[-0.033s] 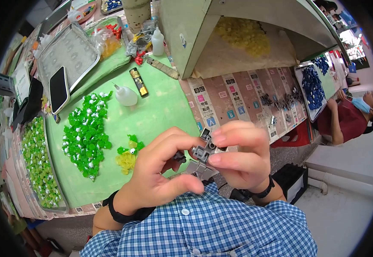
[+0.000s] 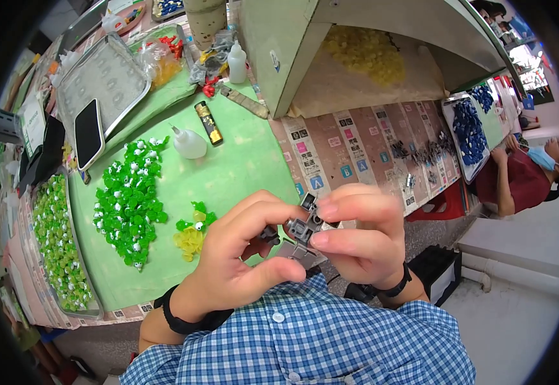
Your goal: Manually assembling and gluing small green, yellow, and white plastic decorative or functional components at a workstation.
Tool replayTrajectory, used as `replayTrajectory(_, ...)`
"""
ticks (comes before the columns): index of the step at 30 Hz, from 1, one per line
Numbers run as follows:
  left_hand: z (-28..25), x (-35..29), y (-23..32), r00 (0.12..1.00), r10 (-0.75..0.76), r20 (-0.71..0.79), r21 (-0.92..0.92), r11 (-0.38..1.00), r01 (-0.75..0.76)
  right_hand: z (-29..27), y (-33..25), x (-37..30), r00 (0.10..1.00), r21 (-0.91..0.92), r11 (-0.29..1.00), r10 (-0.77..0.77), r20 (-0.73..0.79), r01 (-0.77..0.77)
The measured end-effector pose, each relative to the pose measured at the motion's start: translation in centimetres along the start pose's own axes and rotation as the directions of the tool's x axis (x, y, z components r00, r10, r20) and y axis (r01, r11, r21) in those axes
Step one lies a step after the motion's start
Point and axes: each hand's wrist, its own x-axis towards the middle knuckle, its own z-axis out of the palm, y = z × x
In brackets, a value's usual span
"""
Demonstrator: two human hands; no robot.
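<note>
Above the table's near edge, in front of my checked shirt, my two hands hold a small grey jointed toy figure (image 2: 300,230). My left hand (image 2: 231,253) is curled round its left side, with the thumb along its flat lower part. From the right, the thumb and fingertips of my right hand (image 2: 369,237) pinch its upper blocky end. A darker bit of the toy shows inside the left palm; my fingers cover much of the rest. Nearest to my left hand lies a small cluster of yellow and green pieces (image 2: 191,239) on the green mat (image 2: 241,167).
To the left are a heap of green pieces with white eyes (image 2: 135,199) and a full tray (image 2: 101,308). Farther back lie a squeeze bottle (image 2: 189,144), a lighter (image 2: 209,123) and a phone (image 2: 88,135). A metal hood (image 2: 270,58) stands ahead; a masked person (image 2: 523,170) sits right.
My left thumb has closed in slightly over the toy's flat lower part, and the toy has tilted a little. Nothing else visibly differs.
</note>
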Motion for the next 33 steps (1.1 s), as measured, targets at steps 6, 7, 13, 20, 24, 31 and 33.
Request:
replayTrajectory(6, -0.3, 0.0, -0.1, 0.999, -0.047, -0.015, -0.059, 0.997, 0.046, -0.3, -0.9, 0.6, 0.973, 0.267, 0.941, 0.229, -0.043, -0.209)
replayTrajectory(7, -0.3, 0.0, -0.1, 0.999, -0.034, -0.014, -0.052, 0.998, 0.034, -0.5, -1.2, 0.7, 0.909, 0.428, 0.832, 0.414, -0.055, -0.353)
replayTrajectory(13, -0.2, 0.2, -0.1, 1.0, -0.003, 0.006, -0.011, 1.0, 0.003, -1.3, -0.8, 0.8, 0.894, 0.276, 0.851, 0.413, 0.173, -0.447)
replayTrajectory(20, -0.4, -0.1, -0.3, 0.997, -0.061, 0.043, -0.034, 0.997, 0.063, -1.2, -1.3, 0.9, 0.887, 0.293, 0.838, 0.44, 0.138, -0.461)
replayTrajectory(24, -0.2, -0.1, -0.3, 0.997, -0.074, 0.033, -0.08, 0.994, 0.077, -1.2, -1.2, 0.9, 0.888, 0.282, 0.842, 0.439, 0.139, -0.46)
replayTrajectory(31, -0.1, 0.0, -0.3, 0.993, -0.083, 0.085, -0.199, 0.975, 0.098, -1.0, -1.3, 0.6, 0.913, 0.241, 0.881, 0.397, 0.094, -0.408)
replayTrajectory(33, -0.1, -0.1, -0.3, 0.99, -0.097, 0.102, -0.235, 0.965, 0.119, -1.0, -1.2, 0.5, 0.916, 0.247, 0.883, 0.39, 0.091, -0.4)
